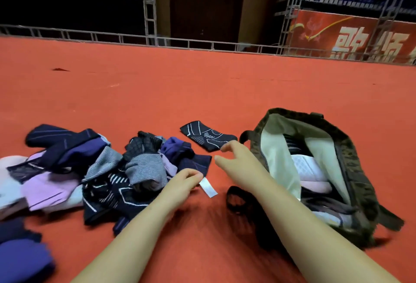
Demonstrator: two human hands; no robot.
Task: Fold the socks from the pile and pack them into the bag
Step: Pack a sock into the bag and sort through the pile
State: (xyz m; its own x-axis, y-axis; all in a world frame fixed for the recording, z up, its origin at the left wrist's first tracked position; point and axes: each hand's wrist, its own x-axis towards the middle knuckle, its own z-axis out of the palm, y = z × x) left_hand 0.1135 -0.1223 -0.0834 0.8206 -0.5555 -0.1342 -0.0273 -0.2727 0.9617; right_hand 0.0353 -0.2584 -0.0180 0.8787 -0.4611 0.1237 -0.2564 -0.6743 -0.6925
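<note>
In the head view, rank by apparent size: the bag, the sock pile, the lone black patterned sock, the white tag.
1. sock pile, widest spread
2. bag, fairly close to the pile in size
3. lone black patterned sock, though it lies farther off
4. white tag, pinched by the left hand

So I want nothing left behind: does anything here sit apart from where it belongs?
Yes: one folded black sock lies alone on the red floor, between the sock pile and the open bag, in neither.
</note>
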